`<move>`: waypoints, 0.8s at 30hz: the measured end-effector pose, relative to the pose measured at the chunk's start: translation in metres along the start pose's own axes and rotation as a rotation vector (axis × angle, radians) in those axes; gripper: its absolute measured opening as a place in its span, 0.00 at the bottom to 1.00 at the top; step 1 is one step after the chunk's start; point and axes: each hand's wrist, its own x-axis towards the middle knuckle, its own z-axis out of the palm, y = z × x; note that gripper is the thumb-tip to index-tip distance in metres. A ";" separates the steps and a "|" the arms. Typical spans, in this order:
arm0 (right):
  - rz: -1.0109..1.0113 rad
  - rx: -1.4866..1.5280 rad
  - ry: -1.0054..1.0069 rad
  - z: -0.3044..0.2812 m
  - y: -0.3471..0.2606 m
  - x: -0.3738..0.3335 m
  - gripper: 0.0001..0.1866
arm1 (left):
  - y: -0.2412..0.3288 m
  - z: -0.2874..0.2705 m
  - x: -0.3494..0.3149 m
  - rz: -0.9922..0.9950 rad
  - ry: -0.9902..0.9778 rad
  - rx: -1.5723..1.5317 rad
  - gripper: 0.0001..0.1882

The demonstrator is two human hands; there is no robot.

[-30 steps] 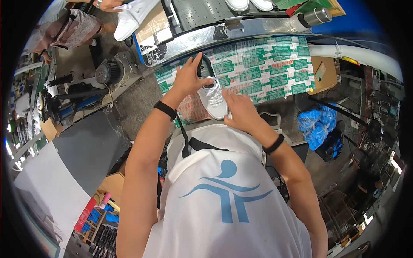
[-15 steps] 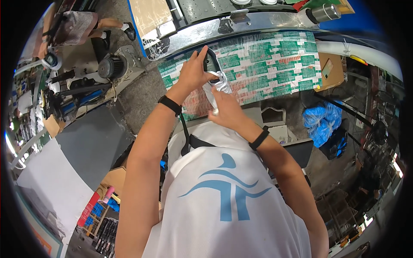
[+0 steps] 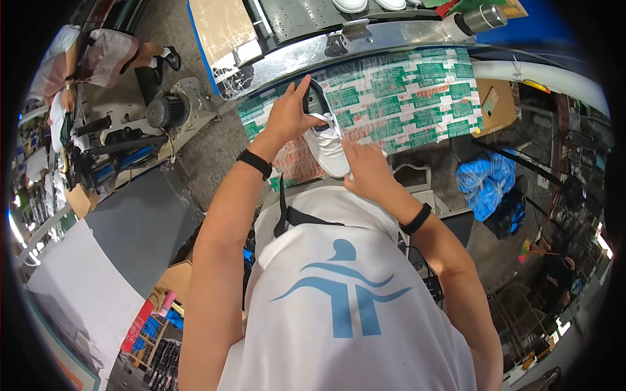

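A white lace-up sneaker (image 3: 328, 158) with a dark lining lies on the green-and-white printed surface (image 3: 417, 98), its toe toward me. My left hand (image 3: 287, 118) grips it at the collar, the thumb across the opening by the tongue and the fingers along the left side. White laces show below that thumb. My right hand (image 3: 373, 171) is closed against the sneaker's right side near the toe, fingers bent. Whatever lies between its fingertips is hidden.
Beyond the surface runs a metal rail (image 3: 293, 64) beside a dark conveyor (image 3: 300, 26) carrying white shoes (image 3: 351, 5). Blue plastic bags (image 3: 486, 182) sit at right. A motor (image 3: 163, 112) and another person's legs (image 3: 147, 57) are at left. A phone (image 3: 490, 102) rests on cardboard.
My right hand has moved off the sneaker's front to its right side, uncovering the toe. My left hand keeps its hold on the collar. The person at far left has shifted.
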 end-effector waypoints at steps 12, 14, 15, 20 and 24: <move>0.103 0.101 -0.047 0.001 -0.005 0.000 0.44 | -0.015 0.003 0.004 0.078 0.041 -0.029 0.68; 0.121 0.182 -0.064 -0.002 -0.006 -0.003 0.44 | -0.021 0.005 0.005 0.088 0.027 -0.015 0.69; 0.165 0.281 -0.064 -0.001 -0.002 -0.001 0.44 | -0.015 0.004 0.006 0.098 0.030 -0.015 0.69; 0.559 0.703 0.271 0.031 0.040 0.034 0.44 | -0.028 0.044 -0.016 0.077 0.222 -0.550 0.69; 0.458 0.907 0.009 0.050 0.038 0.065 0.48 | -0.001 0.064 -0.044 -0.265 0.168 -0.883 0.67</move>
